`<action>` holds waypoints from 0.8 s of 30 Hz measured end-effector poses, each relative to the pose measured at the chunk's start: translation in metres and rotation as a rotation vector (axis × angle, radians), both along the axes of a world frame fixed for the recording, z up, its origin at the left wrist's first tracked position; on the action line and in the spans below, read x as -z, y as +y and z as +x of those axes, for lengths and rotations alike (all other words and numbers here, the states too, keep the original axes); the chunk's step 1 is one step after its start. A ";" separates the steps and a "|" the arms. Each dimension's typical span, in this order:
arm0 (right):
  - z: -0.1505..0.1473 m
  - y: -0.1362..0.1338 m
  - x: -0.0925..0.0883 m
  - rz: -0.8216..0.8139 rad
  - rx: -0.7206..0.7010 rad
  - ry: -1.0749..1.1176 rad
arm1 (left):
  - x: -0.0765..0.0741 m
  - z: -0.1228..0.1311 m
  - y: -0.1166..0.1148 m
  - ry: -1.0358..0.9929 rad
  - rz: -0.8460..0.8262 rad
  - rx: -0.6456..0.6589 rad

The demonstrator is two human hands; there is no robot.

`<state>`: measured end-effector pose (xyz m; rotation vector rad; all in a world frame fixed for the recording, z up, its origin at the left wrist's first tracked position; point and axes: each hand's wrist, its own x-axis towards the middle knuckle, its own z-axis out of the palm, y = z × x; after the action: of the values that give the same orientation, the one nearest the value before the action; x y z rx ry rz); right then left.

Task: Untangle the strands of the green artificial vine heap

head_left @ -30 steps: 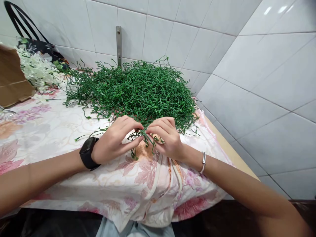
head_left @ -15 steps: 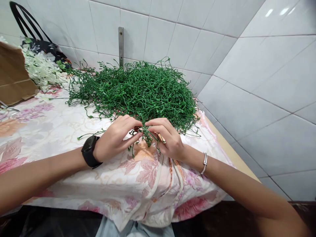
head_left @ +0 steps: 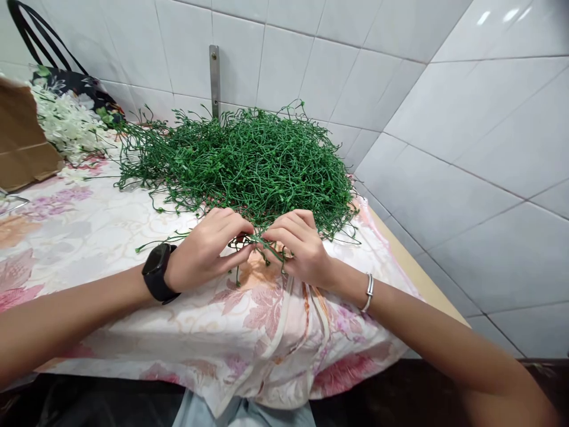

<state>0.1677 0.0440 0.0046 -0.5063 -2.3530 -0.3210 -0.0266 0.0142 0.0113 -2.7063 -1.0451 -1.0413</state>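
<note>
Thin green artificial plant stems point(head_left: 258, 238) are pinched between my two hands at the near edge of a big tangled pile of green stems point(head_left: 271, 160). My left hand point(head_left: 212, 240), with a black watch on its wrist, closes thumb and fingertips on the left side of the small bunch. From the right, my right hand point(head_left: 304, 246) has its fingers curled on the same bunch, close to the left fingertips. Several stem ends dangle below the fingers. Exactly how many stems are held is hidden by the fingers.
A floral tablecloth point(head_left: 178, 332) covers the table. White artificial flowers point(head_left: 71, 127), a brown cardboard piece point(head_left: 24, 136) and a dark floral bag point(head_left: 80, 86) stand at the far left. A metal bracket point(head_left: 214, 80) is fixed to the tiled wall point(head_left: 489, 148) behind the pile.
My right fingers have closed in further over the small bunch, and its stems now lie more sideways between the hands. My left hand keeps its pinch. The view has shifted slightly.
</note>
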 end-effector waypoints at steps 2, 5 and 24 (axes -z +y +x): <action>0.001 0.000 -0.002 0.018 0.017 0.015 | -0.002 -0.001 -0.001 0.045 -0.006 0.020; 0.001 0.001 -0.003 0.038 0.034 0.011 | -0.005 -0.002 -0.002 0.103 -0.021 0.030; 0.000 -0.001 0.013 -0.005 0.121 -0.205 | -0.001 0.002 -0.003 0.246 -0.108 0.175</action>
<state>0.1675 0.0426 -0.0081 -0.6471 -2.5256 -0.4414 -0.0249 0.0109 0.0122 -2.9605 -0.8605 -0.6624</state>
